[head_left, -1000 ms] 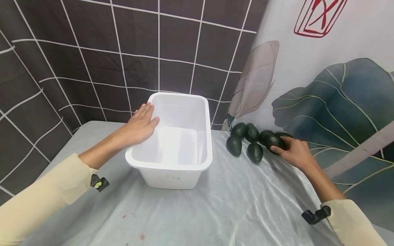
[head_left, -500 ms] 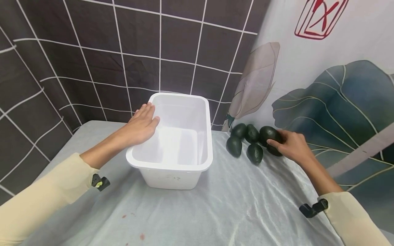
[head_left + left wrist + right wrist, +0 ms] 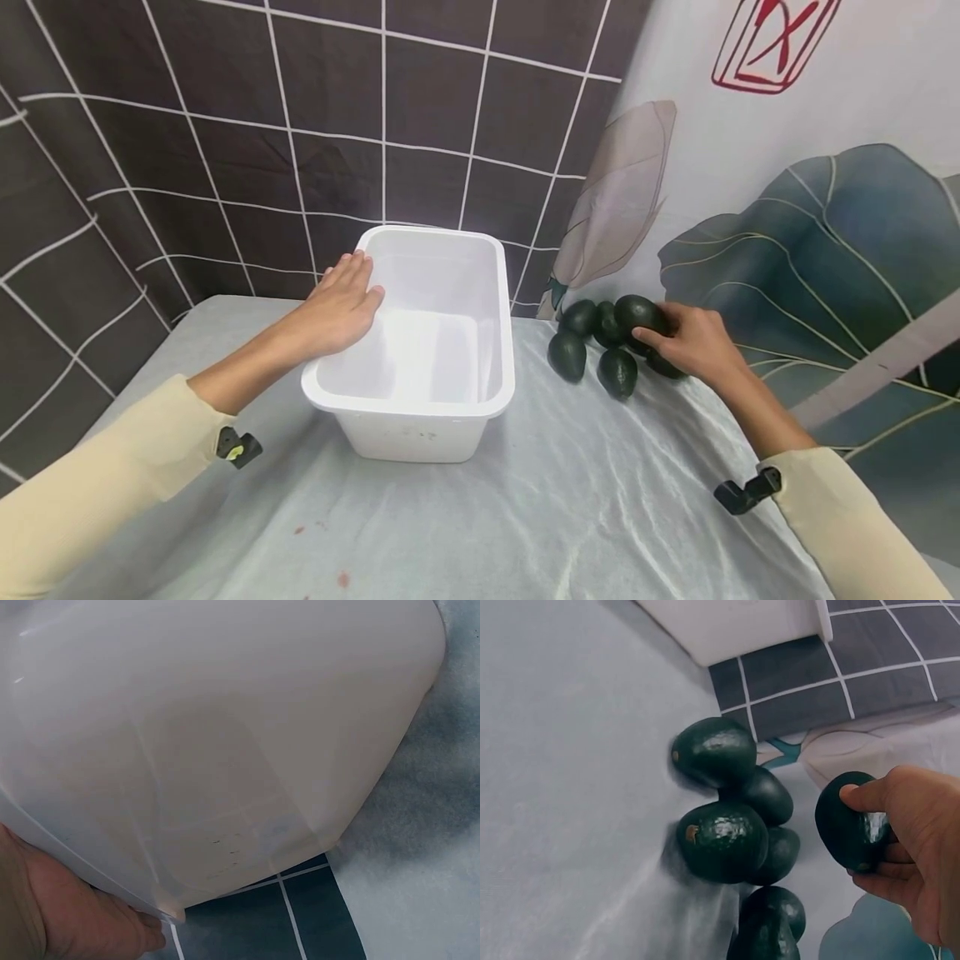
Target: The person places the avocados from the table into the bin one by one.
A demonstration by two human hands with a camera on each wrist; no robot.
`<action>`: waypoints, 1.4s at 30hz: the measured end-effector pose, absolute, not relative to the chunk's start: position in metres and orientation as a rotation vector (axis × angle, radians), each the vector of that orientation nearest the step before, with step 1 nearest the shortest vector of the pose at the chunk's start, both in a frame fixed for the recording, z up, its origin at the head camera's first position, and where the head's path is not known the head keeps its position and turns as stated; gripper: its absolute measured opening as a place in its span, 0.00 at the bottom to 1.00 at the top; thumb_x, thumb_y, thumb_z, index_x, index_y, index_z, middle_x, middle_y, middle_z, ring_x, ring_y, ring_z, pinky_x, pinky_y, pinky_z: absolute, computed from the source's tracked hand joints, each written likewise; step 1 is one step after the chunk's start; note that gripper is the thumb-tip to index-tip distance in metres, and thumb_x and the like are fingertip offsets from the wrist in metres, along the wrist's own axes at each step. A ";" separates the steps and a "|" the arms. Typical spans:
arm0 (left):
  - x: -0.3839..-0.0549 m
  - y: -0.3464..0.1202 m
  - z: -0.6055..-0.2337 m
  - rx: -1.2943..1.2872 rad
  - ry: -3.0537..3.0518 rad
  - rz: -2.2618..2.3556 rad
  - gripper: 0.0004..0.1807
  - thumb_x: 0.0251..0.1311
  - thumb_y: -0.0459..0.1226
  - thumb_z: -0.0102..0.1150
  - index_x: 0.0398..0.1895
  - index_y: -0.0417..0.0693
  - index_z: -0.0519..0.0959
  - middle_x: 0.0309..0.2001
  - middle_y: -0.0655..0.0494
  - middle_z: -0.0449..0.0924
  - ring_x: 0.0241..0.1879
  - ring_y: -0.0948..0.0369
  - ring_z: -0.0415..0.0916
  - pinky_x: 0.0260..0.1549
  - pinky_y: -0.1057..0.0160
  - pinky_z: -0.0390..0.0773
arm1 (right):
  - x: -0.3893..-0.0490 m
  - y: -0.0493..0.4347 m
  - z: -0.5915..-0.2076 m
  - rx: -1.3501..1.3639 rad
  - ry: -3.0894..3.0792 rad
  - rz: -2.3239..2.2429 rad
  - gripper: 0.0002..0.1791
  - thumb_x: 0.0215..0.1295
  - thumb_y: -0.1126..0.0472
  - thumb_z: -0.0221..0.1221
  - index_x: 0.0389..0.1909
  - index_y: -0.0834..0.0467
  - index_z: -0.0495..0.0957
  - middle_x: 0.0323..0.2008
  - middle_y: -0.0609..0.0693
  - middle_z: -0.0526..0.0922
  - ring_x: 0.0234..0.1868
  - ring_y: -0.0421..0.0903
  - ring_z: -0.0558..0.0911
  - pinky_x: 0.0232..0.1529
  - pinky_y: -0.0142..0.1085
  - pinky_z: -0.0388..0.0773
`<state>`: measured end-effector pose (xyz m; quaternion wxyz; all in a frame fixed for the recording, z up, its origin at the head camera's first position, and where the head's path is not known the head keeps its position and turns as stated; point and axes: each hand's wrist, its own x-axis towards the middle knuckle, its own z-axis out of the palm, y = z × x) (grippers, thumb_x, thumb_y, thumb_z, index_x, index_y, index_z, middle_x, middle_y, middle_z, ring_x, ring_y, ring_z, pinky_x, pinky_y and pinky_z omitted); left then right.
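Observation:
My right hand [image 3: 696, 340] grips a dark green avocado [image 3: 847, 823] between thumb and fingers, lifted just above the others. Several more avocados [image 3: 567, 357] lie in a cluster on the cloth at the right; some are partly hidden behind the held one. A white plastic tub [image 3: 408, 429] stands upright at the middle, with nothing inside it. On its left rim rests my left hand [image 3: 337, 308], fingers straight and pointing away. In the left wrist view the tub's outer wall [image 3: 210, 765] fills most of the picture, with part of the hand at lower left.
A pale grey-blue cloth [image 3: 465, 525] with a few reddish spots covers the table. Behind the tub hangs a dark gridded curtain [image 3: 330, 108]. To the right, a white sheet printed with leaves [image 3: 817, 225] stands close behind the avocados.
My right hand has picked an avocado from the right end of the cluster and carried it slightly up and left. My left hand and the tub stay in place.

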<state>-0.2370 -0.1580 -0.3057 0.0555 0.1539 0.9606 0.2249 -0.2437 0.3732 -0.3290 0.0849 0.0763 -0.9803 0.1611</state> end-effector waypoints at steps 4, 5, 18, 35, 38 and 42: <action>-0.237 -0.158 -0.305 0.479 2.922 0.683 0.42 0.90 0.50 0.22 0.90 0.26 0.37 0.92 0.30 0.26 0.93 0.35 0.23 0.92 0.36 0.28 | -0.245 0.368 -0.326 0.245 -2.923 0.490 0.36 0.78 0.42 0.69 0.69 0.69 0.82 0.46 0.66 0.93 0.46 0.61 0.90 0.43 0.47 0.82; -0.237 -0.158 -0.305 0.481 2.923 0.683 0.42 0.90 0.50 0.22 0.90 0.25 0.37 0.92 0.30 0.26 0.93 0.35 0.23 0.92 0.36 0.28 | -0.245 0.367 -0.326 0.251 -2.920 0.489 0.35 0.78 0.42 0.69 0.69 0.68 0.83 0.45 0.65 0.93 0.45 0.60 0.90 0.43 0.47 0.81; -0.236 -0.159 -0.306 0.487 2.927 0.680 0.42 0.90 0.49 0.23 0.90 0.25 0.37 0.92 0.29 0.26 0.93 0.34 0.24 0.92 0.35 0.28 | -0.251 0.352 -0.312 0.275 -2.919 0.483 0.38 0.77 0.38 0.69 0.71 0.66 0.82 0.48 0.65 0.93 0.48 0.61 0.89 0.46 0.51 0.81; -0.236 -0.156 -0.306 0.490 2.930 0.678 0.42 0.90 0.50 0.23 0.90 0.25 0.37 0.92 0.29 0.26 0.93 0.34 0.24 0.92 0.35 0.28 | -0.261 0.340 -0.304 0.275 -2.882 0.539 0.37 0.77 0.39 0.68 0.71 0.64 0.83 0.51 0.65 0.93 0.51 0.60 0.88 0.49 0.50 0.82; -0.235 -0.156 -0.306 0.489 2.931 0.676 0.42 0.90 0.50 0.23 0.90 0.25 0.37 0.92 0.29 0.26 0.93 0.34 0.24 0.92 0.35 0.28 | -0.263 0.338 -0.301 0.285 -2.874 0.541 0.37 0.76 0.39 0.69 0.71 0.64 0.84 0.51 0.65 0.94 0.50 0.60 0.89 0.47 0.49 0.81; -0.235 -0.157 -0.305 0.485 2.929 0.668 0.43 0.91 0.51 0.22 0.90 0.26 0.37 0.92 0.30 0.26 0.93 0.34 0.23 0.92 0.35 0.28 | -0.266 0.334 -0.297 0.306 -2.876 0.542 0.37 0.76 0.37 0.69 0.70 0.64 0.84 0.50 0.65 0.94 0.49 0.60 0.89 0.45 0.47 0.80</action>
